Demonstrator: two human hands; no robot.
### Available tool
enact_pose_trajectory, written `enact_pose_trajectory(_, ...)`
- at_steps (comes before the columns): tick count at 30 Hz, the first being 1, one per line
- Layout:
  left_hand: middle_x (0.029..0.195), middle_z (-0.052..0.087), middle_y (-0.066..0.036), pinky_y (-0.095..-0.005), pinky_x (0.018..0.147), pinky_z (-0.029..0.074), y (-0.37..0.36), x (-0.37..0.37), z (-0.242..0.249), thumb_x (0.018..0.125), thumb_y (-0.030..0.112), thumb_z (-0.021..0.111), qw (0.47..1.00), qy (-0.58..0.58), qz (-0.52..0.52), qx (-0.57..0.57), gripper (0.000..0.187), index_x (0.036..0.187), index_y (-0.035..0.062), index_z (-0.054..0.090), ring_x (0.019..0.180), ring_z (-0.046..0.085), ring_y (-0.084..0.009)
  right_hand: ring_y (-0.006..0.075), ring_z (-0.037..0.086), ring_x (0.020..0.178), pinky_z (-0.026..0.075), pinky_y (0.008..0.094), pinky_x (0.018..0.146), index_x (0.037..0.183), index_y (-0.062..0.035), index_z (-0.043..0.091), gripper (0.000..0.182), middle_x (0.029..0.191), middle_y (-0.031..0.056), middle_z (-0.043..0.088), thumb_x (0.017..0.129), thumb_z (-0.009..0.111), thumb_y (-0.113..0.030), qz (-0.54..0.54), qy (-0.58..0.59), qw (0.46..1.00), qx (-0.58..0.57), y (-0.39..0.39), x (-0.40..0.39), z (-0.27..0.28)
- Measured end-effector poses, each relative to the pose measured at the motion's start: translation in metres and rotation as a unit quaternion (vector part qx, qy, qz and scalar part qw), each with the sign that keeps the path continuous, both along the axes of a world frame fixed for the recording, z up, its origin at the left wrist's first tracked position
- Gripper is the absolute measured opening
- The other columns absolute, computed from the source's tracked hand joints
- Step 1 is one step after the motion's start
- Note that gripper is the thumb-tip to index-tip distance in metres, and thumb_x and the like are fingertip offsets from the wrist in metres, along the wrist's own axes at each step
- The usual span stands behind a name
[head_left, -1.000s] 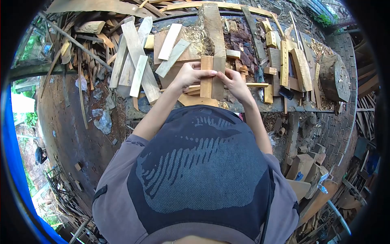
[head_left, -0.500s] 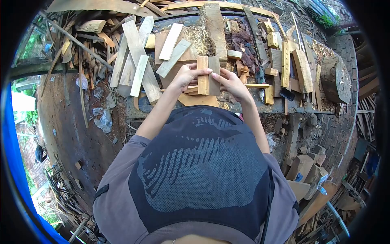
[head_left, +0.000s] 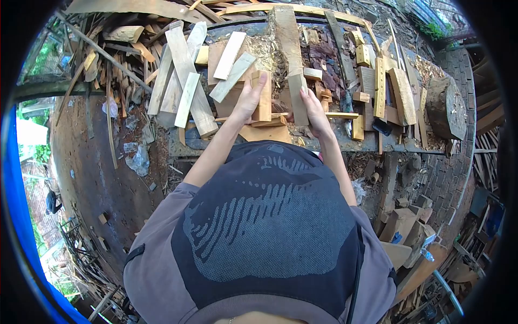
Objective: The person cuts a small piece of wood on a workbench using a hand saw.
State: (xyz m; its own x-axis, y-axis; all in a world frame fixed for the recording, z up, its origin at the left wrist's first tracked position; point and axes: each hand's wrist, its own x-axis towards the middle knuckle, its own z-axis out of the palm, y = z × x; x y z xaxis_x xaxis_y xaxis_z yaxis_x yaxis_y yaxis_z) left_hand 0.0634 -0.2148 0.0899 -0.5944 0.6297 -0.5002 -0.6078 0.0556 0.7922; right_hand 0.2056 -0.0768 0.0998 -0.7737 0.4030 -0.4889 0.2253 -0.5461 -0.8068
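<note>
Offcuts and shavings litter the tabletop (head_left: 334,141) before me. My left hand (head_left: 249,101) has its grip pinched on a short wood block (head_left: 263,96), thumb over its far end. My right hand (head_left: 315,110) has its grip clamped on a longer wood strip (head_left: 298,99), just right of the block. Pale planks (head_left: 186,81) lie well left of both grips.

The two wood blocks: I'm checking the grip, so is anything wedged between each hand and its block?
Nothing visible. The left hand grips the orange block directly; the right hand grips the grey block directly.
</note>
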Motion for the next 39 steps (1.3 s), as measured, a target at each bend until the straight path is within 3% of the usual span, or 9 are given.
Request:
enact_pose_trajectory(3, 0.101, 0.06, -0.009, -0.0307, 0.077, 0.055, -0.003, -0.009, -0.03, 0.088, 0.041, 0.06, 0.998, -0.047, -0.024, 0.032, 0.055, 0.125, 0.0032, 0.045, 0.092, 0.062, -0.0151, 0.0144, 0.062, 0.077, 0.051, 0.0269, 0.069, 0.129, 0.0018, 0.046, 0.048, 0.114, 0.0145, 0.059, 0.096, 0.049, -0.033, -0.037, 0.045, 0.996, 0.064, 0.004, 0.0, -0.031)
enact_pose_trajectory(5, 0.104, 0.059, -0.009, -0.0307, 0.076, 0.055, -0.005, 0.002, 0.007, 0.09, 0.042, 0.058, 0.996, 0.002, -0.072, 0.048, 0.055, 0.127, 0.0032, 0.044, 0.092, 0.063, -0.0158, 0.0142, 0.061, 0.076, 0.051, 0.0269, 0.07, 0.131, 0.0033, 0.047, 0.049, 0.111, 0.0133, 0.062, 0.096, 0.05, -0.031, -0.039, 0.097, 0.985, 0.139, 0.003, 0.0, -0.034)
enact_pose_trajectory(11, 0.103, 0.061, -0.016, -0.0325, 0.077, 0.053, -0.004, 0.003, 0.006, 0.081, 0.028, 0.072, 0.968, 0.233, -0.033, -0.084, 0.058, 0.121, -0.0018, 0.041, 0.091, 0.064, -0.0189, 0.0172, 0.064, 0.078, 0.051, 0.0293, 0.07, 0.111, 0.0057, 0.058, 0.044, 0.087, 0.0136, 0.067, 0.083, 0.069, -0.027, -0.051, -0.097, 0.897, 0.429, -0.002, -0.001, 0.019)
enact_pose_trajectory(17, 0.111, 0.054, -0.017, -0.0303, 0.084, 0.048, 0.02, 0.011, -0.005, 0.082, 0.028, 0.072, 0.964, 0.265, -0.014, -0.011, 0.066, 0.121, -0.0005, 0.027, 0.097, 0.058, -0.0182, 0.0255, 0.065, 0.084, 0.051, 0.0353, 0.074, 0.108, 0.0027, 0.044, 0.047, 0.094, 0.0212, 0.064, 0.082, 0.07, -0.027, -0.094, -0.019, 0.917, 0.387, -0.011, -0.02, 0.007)
enact_pose_trajectory(21, 0.117, 0.049, -0.016, -0.0295, 0.093, 0.042, 0.024, 0.019, 0.006, 0.096, 0.027, 0.051, 0.991, 0.106, 0.023, 0.079, 0.055, 0.13, -0.0016, 0.019, 0.109, 0.051, -0.0184, 0.0251, 0.066, 0.085, 0.051, 0.0357, 0.074, 0.11, 0.0021, 0.042, 0.047, 0.092, 0.0216, 0.064, 0.088, 0.065, -0.032, -0.105, -0.015, 0.928, 0.358, -0.024, -0.026, 0.033)
enact_pose_trajectory(24, 0.121, 0.049, -0.016, -0.0305, 0.098, 0.039, 0.021, 0.015, -0.025, 0.1, 0.028, 0.044, 0.985, 0.164, -0.015, 0.057, 0.052, 0.136, -0.0023, 0.021, 0.115, 0.048, -0.0185, 0.0257, 0.066, 0.083, 0.052, 0.0354, 0.073, 0.109, 0.0019, 0.042, 0.046, 0.089, 0.0214, 0.065, 0.089, 0.064, -0.033, -0.101, -0.029, 0.936, 0.337, -0.026, -0.025, 0.031)
enact_pose_trajectory(30, 0.118, 0.055, -0.014, -0.0281, 0.086, 0.048, 0.01, 0.007, 0.035, 0.097, 0.03, 0.053, 0.994, 0.061, -0.089, 0.017, 0.056, 0.137, -0.0012, 0.03, 0.103, 0.057, -0.0159, 0.042, 0.065, 0.066, 0.05, 0.0451, 0.062, 0.101, 0.0017, 0.042, 0.05, 0.069, 0.0236, 0.064, 0.087, 0.063, -0.042, -0.081, -0.12, 0.859, 0.492, -0.022, -0.025, 0.049)
enact_pose_trajectory(33, 0.112, 0.058, -0.012, -0.0273, 0.079, 0.052, 0.017, 0.014, 0.034, 0.093, 0.029, 0.06, 0.979, 0.179, -0.094, -0.037, 0.058, 0.134, -0.0015, 0.032, 0.097, 0.06, -0.0146, 0.0448, 0.064, 0.07, 0.049, 0.0481, 0.065, 0.104, 0.0021, 0.042, 0.057, 0.073, 0.0255, 0.064, 0.086, 0.061, -0.049, -0.018, -0.169, 0.841, 0.513, -0.025, -0.024, 0.057)
enact_pose_trajectory(39, 0.112, 0.06, -0.015, -0.03, 0.079, 0.054, 0.018, 0.013, 0.034, 0.084, 0.027, 0.072, 0.993, 0.092, -0.07, 0.039, 0.068, 0.132, -0.0031, 0.035, 0.1, 0.061, -0.016, 0.0408, 0.063, 0.086, 0.048, 0.046, 0.075, 0.111, 0.0044, 0.046, 0.054, 0.089, 0.0267, 0.064, 0.092, 0.053, -0.046, -0.034, -0.119, 0.881, 0.457, -0.02, -0.024, 0.046)
